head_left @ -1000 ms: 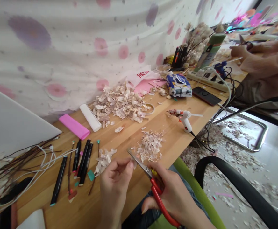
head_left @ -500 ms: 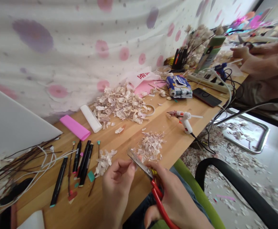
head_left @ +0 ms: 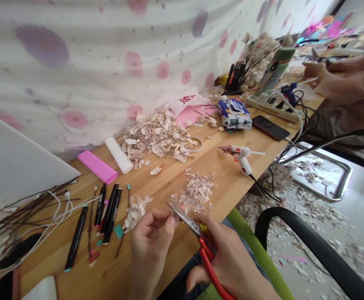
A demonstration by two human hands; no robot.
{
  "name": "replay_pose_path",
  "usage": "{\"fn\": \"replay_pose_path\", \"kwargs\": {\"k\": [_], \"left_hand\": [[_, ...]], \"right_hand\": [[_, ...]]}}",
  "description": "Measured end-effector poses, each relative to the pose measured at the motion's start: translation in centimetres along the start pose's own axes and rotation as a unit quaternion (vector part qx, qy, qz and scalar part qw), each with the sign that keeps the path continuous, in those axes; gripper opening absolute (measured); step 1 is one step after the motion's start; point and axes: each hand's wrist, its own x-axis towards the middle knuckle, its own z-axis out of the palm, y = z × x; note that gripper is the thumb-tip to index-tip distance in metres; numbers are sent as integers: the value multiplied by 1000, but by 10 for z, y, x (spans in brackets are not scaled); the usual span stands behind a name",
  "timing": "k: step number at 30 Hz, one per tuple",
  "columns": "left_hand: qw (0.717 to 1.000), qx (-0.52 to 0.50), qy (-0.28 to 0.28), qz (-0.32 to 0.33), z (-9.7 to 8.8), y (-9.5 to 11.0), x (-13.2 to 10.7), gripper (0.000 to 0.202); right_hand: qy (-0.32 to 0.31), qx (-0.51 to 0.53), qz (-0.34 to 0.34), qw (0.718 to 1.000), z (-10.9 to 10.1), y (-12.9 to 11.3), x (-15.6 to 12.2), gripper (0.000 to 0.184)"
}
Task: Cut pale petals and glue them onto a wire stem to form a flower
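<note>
Red-handled scissors (head_left: 197,228) in right hand (head_left: 232,254), blades (head_left: 184,216) beside left hand (head_left: 152,235).

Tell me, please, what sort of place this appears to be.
Probably a craft workroom: a hot-glue gun and a heap of pale, papery flakes lie on a wooden table, and the right hand holds red-handled scissors.

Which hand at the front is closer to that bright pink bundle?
The left hand. It's below and to the right of the pink bundle in the picture; the right hand, holding red-handled scissors, is farther right.
</note>
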Motion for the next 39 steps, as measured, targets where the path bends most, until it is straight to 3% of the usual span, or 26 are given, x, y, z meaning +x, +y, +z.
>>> {"fn": "replay_pose_path", "kwargs": {"k": [8, 14, 23, 28, 35, 39], "left_hand": [[1000, -2, 0, -9, -1, -3, 3, 17], [1000, 14, 23, -11, 2, -5, 4, 20], [996, 83, -3, 32, -3, 4, 2, 15], [994, 100, -17, 35, -5, 6, 3, 16], [997, 78, -25, 5, -6, 6, 2, 16], [996, 78, -25, 16, -10, 2, 3, 15]], "right_hand": [[-19, 29, 48, 998, 1, 6, -2, 76], [-28, 107, 40, 993, 1, 7, -1, 97], [-11, -15, 7, 1000, 3, 12, -5, 104], [-1, -50, -19, 999, -1, 8, -5, 97], [-13, -24, 4, 1000, -3, 5, -2, 76], [-24, 3, 34, 999, -2, 7, -3, 74]]}}
